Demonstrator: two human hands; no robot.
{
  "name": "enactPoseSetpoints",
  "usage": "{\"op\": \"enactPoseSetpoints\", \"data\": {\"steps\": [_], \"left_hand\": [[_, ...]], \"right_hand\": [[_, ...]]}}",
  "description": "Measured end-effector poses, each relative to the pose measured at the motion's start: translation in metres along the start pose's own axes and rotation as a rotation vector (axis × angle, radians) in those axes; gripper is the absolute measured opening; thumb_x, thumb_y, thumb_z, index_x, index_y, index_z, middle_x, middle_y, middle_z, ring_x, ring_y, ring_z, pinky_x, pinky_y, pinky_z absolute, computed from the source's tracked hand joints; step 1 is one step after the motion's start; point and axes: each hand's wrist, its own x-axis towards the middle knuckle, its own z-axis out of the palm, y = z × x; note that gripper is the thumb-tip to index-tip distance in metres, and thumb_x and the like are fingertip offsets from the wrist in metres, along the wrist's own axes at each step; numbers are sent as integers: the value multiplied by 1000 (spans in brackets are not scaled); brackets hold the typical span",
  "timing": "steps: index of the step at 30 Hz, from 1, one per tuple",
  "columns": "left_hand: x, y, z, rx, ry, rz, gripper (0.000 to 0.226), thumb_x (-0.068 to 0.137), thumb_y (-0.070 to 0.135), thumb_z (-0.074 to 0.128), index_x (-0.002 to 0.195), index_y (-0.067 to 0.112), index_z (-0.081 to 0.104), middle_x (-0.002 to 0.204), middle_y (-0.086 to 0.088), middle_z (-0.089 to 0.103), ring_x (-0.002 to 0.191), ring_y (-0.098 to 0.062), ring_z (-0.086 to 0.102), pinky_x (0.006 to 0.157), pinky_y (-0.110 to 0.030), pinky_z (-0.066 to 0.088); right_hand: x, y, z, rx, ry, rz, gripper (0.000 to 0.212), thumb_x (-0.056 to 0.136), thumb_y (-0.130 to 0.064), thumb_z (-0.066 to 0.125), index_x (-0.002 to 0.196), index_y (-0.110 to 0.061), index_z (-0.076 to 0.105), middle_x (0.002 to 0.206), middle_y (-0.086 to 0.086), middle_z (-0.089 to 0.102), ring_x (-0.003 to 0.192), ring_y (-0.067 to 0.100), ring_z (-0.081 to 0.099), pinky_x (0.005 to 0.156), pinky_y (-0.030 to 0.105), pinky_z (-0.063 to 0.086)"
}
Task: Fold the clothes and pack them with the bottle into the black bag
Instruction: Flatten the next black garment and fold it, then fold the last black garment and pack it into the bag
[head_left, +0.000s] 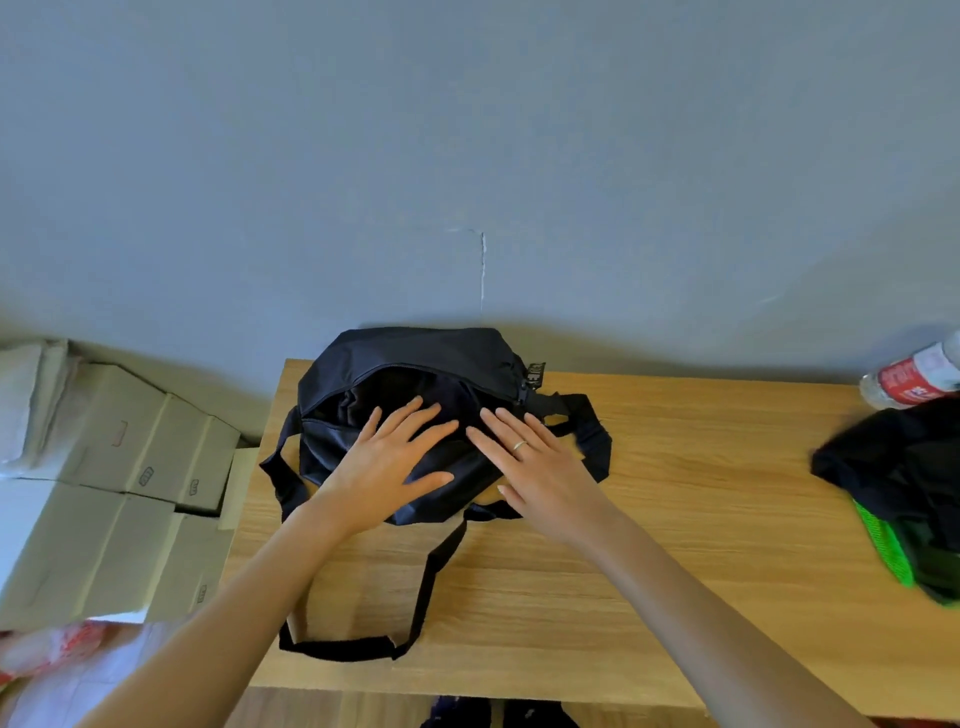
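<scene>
Centrally, we press our left hand (387, 457) and right hand (540, 462), fingers spread, flat on the black bag (415, 358); clothes (904, 467) and bottle (914, 376) lie far right.

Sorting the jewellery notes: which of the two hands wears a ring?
The right hand: a pale band sits on one finger as it lies flat on the black bag. The left hand beside it has bare fingers.

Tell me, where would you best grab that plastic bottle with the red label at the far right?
Grip the clear plastic bottle with the red label around its labelled middle, coming from above with the right hand. It lies tilted on the dark pile of clothes, its cap end beyond the frame, so the round body is the free part.
</scene>
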Motion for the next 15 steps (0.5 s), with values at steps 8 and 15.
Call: {"op": "enactPoseSetpoints", "data": {"steps": [8, 15], "left_hand": [[29, 84, -10, -55, 197, 163, 48, 86, 24, 65, 132, 18, 51, 136, -5, 51, 133, -23, 39, 106, -45, 36], [89, 193, 6, -100, -18, 175, 48, 97, 23, 49, 143, 22, 36, 151, 1, 28, 143, -17, 17, 115, -34, 18]], "right_hand": [[-81, 58, -23, 41, -18, 213, 65, 97, -19, 48, 151, -25, 11, 159, 4, 6, 147, 20, -1, 113, 31, -6], [-170, 140, -42, 64, -62, 416, 62, 99, -21, 44, 151, -24, 11, 159, 4, 5, 147, 20, 1, 115, 31, -3]]}}
